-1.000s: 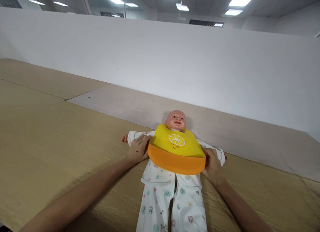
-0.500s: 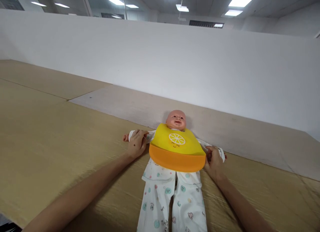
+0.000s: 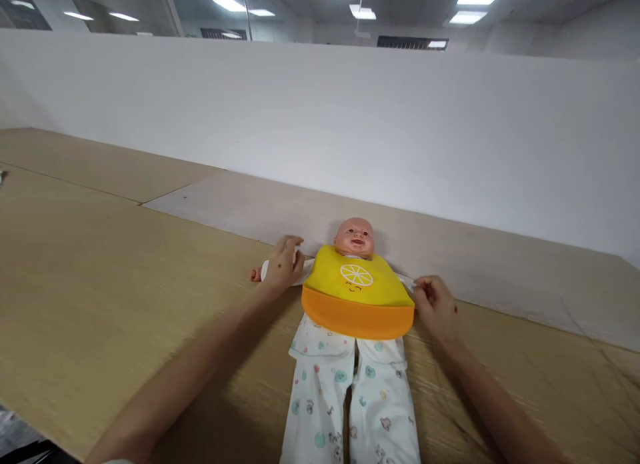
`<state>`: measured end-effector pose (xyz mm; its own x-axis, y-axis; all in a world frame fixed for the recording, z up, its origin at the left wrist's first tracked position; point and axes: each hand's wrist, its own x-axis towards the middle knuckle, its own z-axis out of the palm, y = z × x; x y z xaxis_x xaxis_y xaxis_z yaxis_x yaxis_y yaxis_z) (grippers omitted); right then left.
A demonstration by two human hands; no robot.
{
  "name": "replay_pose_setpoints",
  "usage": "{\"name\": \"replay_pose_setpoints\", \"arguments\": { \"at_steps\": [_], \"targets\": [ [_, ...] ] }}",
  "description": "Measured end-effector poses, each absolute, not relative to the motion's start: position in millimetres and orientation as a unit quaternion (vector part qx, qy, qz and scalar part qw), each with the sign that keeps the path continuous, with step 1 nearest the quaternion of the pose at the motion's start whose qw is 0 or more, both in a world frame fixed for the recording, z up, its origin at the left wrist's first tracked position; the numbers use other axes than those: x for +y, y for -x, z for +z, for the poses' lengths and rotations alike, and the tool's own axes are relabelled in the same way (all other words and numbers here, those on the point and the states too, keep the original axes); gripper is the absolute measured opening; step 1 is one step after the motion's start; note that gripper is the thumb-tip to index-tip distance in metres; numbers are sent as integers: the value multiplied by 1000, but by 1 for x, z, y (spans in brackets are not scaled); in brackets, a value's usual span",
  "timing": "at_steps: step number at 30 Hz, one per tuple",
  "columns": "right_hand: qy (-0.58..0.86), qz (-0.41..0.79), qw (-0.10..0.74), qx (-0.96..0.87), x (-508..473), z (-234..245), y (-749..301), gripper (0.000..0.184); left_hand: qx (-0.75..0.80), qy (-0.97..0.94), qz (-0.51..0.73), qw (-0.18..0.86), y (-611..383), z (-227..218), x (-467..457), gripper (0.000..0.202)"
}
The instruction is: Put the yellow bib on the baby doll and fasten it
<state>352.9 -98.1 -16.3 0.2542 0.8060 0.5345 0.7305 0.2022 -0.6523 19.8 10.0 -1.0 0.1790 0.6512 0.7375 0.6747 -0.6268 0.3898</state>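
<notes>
On the table (image 3: 125, 297), at six o'clock, lies a doll (image 3: 340, 351) in a yellow bib (image 3: 357, 292).
Left hand (image 3: 283, 265) at its ten o'clock, loosely parted; right hand (image 3: 437, 307) at three, against a sleeve (image 3: 407, 282), whether gripping I can't tell.

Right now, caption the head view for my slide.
Left hand and right hand flank a bald doll in white printed clothes and a yellow-and-orange citrus-print bib.

Both forearms (image 3: 200, 364) reach forward from the near side. The left hand (image 3: 283, 264) and right hand (image 3: 437, 306) are apart, fingers (image 3: 291, 241) bent.
</notes>
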Motion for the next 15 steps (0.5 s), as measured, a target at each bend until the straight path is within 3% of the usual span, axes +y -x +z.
{"name": "replay_pose_setpoints", "arguments": {
  "at_steps": [2,5,6,10,15],
  "targets": [
    [648,138,504,-554,-84,2,-351,19,-479,723,-494,-61,-36,16,33,27],
    [656,241,520,-491,-55,19,-349,25,-555,600,-484,-314,-62,31,72,26],
    [656,265,524,-474,-44,20,-349,27,-562,582,-469,-353,-69,32,83,26],
    [640,356,529,-430,-4,9,-345,33,-573,545,-408,-457,-86,22,112,16],
    [604,457,516,-400,37,-4,-330,21,-536,559,-321,-545,-92,7,119,15]
  ]
}}
